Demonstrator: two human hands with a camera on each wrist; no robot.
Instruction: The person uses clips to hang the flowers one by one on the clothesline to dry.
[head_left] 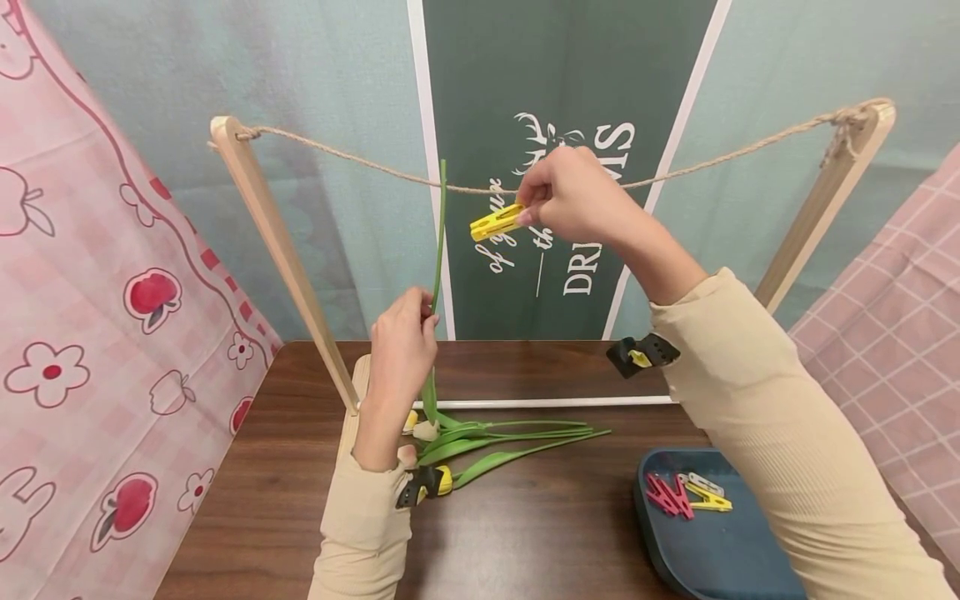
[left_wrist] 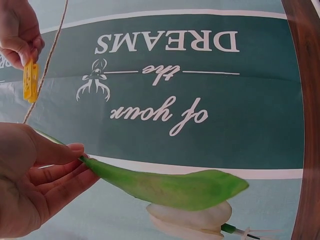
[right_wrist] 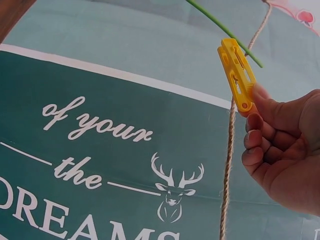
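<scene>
My left hand (head_left: pixel 405 346) pinches the green stem of a white tulip (left_wrist: pixel 190 221), which hangs bloom down with the stem end rising past the rope (head_left: pixel 360 162). A long green leaf (left_wrist: pixel 170 187) lies along the bloom in the left wrist view. Higher and to the right, my right hand (head_left: pixel 573 196) grips a yellow clothespin (head_left: pixel 497 222) between thumb and fingers. The clothespin points left toward the stem and overlaps the rope in the right wrist view. In the head view a gap shows between clothespin and stem.
Wooden posts (head_left: pixel 285 258) hold the sagging rope at both ends, and a white rod (head_left: pixel 555 403) runs low between them. More tulips (head_left: pixel 517 437) lie on the brown table (head_left: pixel 525 533). At the right, a dark blue tray (head_left: pixel 750 550) contains red, yellow and whitish clothespins (head_left: pixel 678 496).
</scene>
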